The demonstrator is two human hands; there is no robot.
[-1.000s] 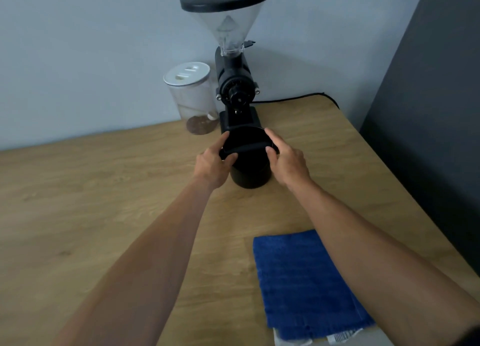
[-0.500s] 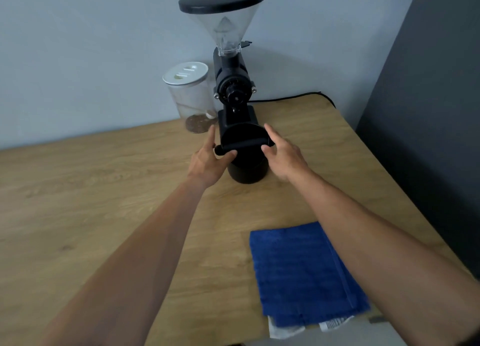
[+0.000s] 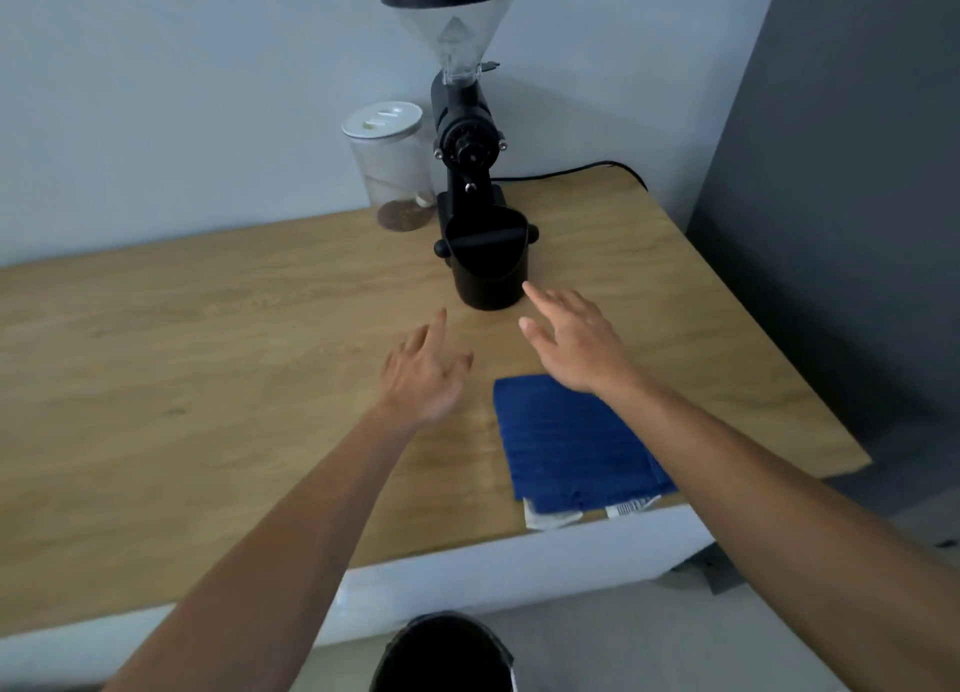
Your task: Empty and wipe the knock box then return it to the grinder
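The black knock box (image 3: 488,270) stands upright on the wooden table, right in front of the black grinder (image 3: 466,135) and under its spout, with its crossbar showing across the open top. My left hand (image 3: 422,374) hovers over the table, below and left of the box, fingers spread and empty. My right hand (image 3: 574,340) is open too, its fingertips a short way from the box's lower right side, not touching it. A folded blue cloth (image 3: 576,444) lies near the front edge, partly under my right wrist.
A clear jar with a white lid (image 3: 392,166) stands left of the grinder near the wall. The grinder's black cable (image 3: 582,169) runs to the right rear corner. A dark round bin (image 3: 447,652) sits on the floor below the table's front edge. A dark wall bounds the right side.
Both hands have let go of the knock box and drawn back toward me. The box stays in front of the grinder. The view has pulled back.
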